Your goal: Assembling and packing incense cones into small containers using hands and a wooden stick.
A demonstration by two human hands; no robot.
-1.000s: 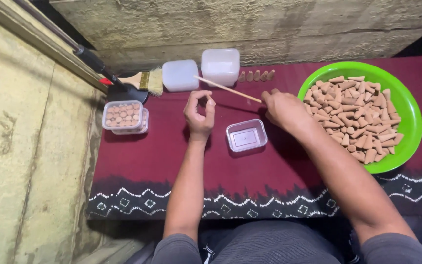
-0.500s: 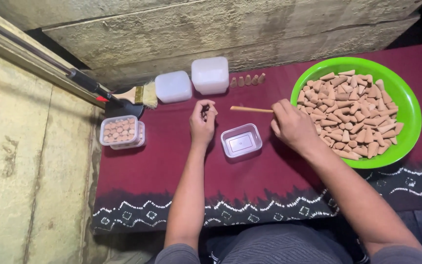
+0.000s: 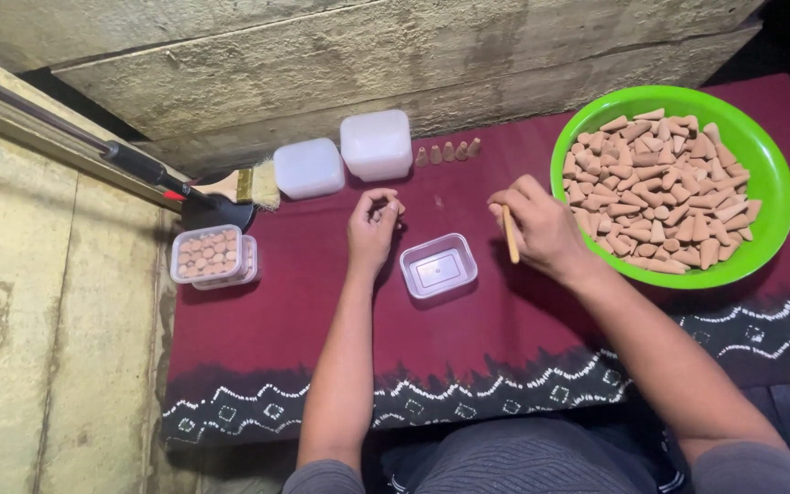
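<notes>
Since before, right hand (image 3: 541, 229) turned its clamped wooden stick (image 3: 510, 234) upright beside green bowl (image 3: 774, 197) of brown cones; empty clear tub (image 3: 438, 265) sits mid-table; left hand (image 3: 372, 229) pinches a small cone.

Empty tray (image 3: 438, 265) between hands; bowl of cones (image 3: 761, 155) right; filled box (image 3: 208, 255) left; lidded boxes (image 3: 376, 144) behind.

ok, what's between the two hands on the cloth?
Head view: a small clear empty tub sits on the red cloth between the left hand and the right hand, slightly nearer the person. Nothing else there.
</notes>
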